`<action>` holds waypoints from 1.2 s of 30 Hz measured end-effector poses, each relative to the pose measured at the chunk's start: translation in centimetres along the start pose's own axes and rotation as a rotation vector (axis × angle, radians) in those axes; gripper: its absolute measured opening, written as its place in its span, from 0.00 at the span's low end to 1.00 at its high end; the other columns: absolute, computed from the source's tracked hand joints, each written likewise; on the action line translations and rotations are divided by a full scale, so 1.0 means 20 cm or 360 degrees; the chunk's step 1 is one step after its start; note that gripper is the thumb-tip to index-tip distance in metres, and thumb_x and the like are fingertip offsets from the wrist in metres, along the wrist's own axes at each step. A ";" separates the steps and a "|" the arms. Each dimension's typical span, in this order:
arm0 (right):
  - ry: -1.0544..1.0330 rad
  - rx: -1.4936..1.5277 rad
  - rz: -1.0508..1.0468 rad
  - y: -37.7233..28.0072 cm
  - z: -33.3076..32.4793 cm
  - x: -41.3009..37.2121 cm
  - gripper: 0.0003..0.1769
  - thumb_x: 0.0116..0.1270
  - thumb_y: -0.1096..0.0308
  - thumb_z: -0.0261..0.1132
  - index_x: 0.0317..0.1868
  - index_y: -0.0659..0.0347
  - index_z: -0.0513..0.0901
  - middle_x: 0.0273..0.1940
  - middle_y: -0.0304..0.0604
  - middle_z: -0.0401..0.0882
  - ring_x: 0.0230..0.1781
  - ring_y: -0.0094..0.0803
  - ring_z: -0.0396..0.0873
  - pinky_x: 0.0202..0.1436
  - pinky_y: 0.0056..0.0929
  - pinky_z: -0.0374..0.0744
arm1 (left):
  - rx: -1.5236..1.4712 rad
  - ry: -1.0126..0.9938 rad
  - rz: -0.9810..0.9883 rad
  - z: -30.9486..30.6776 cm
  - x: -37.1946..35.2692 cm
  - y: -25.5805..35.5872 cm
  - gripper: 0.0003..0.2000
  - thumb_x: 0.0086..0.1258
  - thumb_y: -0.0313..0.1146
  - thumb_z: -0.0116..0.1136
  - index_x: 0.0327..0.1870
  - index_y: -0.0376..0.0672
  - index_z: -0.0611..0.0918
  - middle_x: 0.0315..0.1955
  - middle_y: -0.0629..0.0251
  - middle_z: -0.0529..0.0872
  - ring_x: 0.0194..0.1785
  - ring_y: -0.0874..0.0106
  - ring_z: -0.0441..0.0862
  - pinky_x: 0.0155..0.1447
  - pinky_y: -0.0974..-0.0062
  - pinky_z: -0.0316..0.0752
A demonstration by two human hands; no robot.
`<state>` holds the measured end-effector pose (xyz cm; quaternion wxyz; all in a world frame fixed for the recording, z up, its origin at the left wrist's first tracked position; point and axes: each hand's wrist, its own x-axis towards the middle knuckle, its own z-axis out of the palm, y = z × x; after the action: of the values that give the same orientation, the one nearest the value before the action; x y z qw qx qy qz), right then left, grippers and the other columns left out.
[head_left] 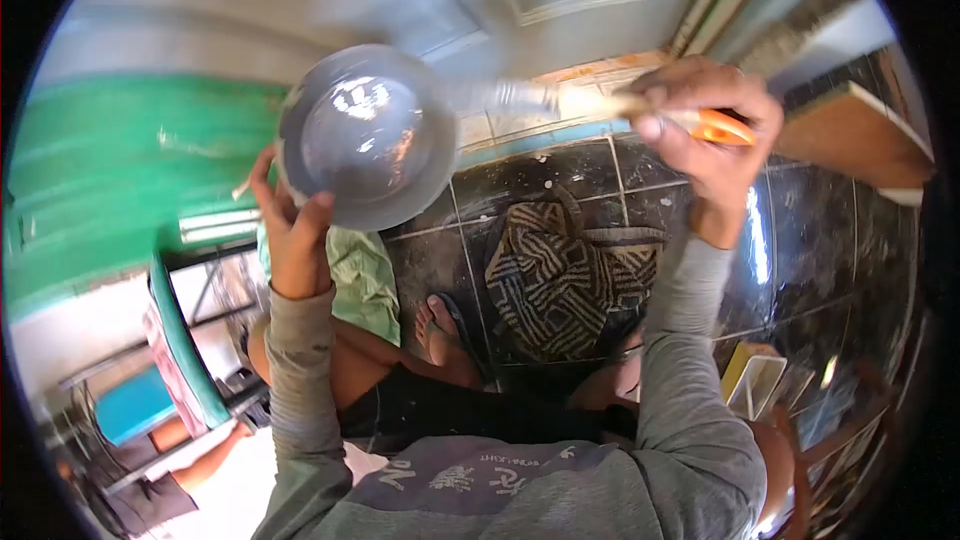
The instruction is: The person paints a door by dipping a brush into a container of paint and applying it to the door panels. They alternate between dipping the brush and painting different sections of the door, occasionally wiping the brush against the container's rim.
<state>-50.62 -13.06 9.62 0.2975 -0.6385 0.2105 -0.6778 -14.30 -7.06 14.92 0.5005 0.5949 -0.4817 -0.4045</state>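
Note:
My left hand [292, 235] grips a round grey bowl [437, 160] by its near left rim, the thumb resting over the edge. Glossy grey paint [345, 145] lies in the bowl and reflects the light. In my right hand [712, 105], closed around its handle, is a paintbrush [590, 103] with an orange handle end. Its bristles point left toward the bowl's right rim and are smeared by motion. Behind both hands stands a grey panelled door [400, 10].
A patterned cloth [550, 290] lies on dark floor tiles [570, 175] between my feet. Green fabric [362, 290] hangs below the bowl. A green panel [130, 180] is at left, a wooden board [860, 140] at right. Another person's arm [210, 458] shows lower left, near a blue seat [135, 405].

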 end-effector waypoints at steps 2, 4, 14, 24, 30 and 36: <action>-0.0661 -0.0076 -0.0122 -0.07 0.01 0.18 0.07 0.56 0.74 0.77 0.35 0.62 0.87 0.31 0.42 0.88 0.33 0.32 0.88 0.36 0.25 0.82 | 0.0061 -0.0075 -0.0012 0.02 -0.02 0.02 0.44 0.56 0.29 0.67 0.75 0.47 0.57 0.64 0.50 0.72 0.64 0.62 0.73 0.63 0.68 0.72; -0.1101 -0.0147 -0.0200 -0.06 0.09 0.29 0.08 0.55 0.72 0.77 0.36 0.60 0.88 0.31 0.43 0.88 0.30 0.34 0.87 0.35 0.27 0.83 | 0.0126 -0.0166 -0.0009 0.05 -0.03 0.02 0.45 0.53 0.30 0.69 0.75 0.47 0.57 0.60 0.50 0.73 0.61 0.63 0.75 0.61 0.69 0.74; -0.1495 -0.0577 -0.0317 -0.10 0.37 0.29 0.10 0.52 0.67 0.73 0.36 0.55 0.86 0.29 0.39 0.84 0.32 0.42 0.83 0.32 0.38 0.76 | 0.0187 -0.0303 -0.0118 0.05 -0.07 0.04 0.48 0.51 0.28 0.72 0.74 0.47 0.56 0.55 0.54 0.72 0.54 0.63 0.80 0.58 0.67 0.80; -0.1504 -0.0478 -0.0291 -0.07 0.35 0.25 0.08 0.56 0.69 0.75 0.36 0.58 0.88 0.30 0.38 0.87 0.29 0.37 0.86 0.32 0.31 0.80 | 0.0181 -0.0318 -0.0131 0.06 -0.06 0.03 0.47 0.52 0.28 0.72 0.74 0.46 0.55 0.55 0.55 0.72 0.56 0.63 0.80 0.59 0.67 0.80; -0.0614 -0.0037 0.0284 -0.09 0.20 0.17 0.07 0.58 0.74 0.75 0.35 0.64 0.86 0.30 0.38 0.86 0.30 0.21 0.83 0.36 0.21 0.80 | 0.0102 -0.0185 -0.0156 0.02 -0.05 0.01 0.45 0.54 0.29 0.70 0.74 0.45 0.57 0.60 0.52 0.73 0.58 0.63 0.79 0.61 0.66 0.77; 0.0266 0.0512 0.1256 0.00 0.29 -0.06 0.10 0.61 0.73 0.75 0.39 0.66 0.83 0.31 0.42 0.86 0.29 0.25 0.87 0.26 0.19 0.83 | -0.0285 -0.0131 -0.0056 -0.08 0.05 -0.08 0.46 0.54 0.34 0.69 0.76 0.46 0.57 0.69 0.53 0.68 0.71 0.54 0.70 0.70 0.50 0.73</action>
<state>-44.91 -11.64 9.27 0.6116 -0.3977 0.3534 -0.5856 -12.35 -7.70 13.52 0.5244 0.5390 -0.4531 -0.4788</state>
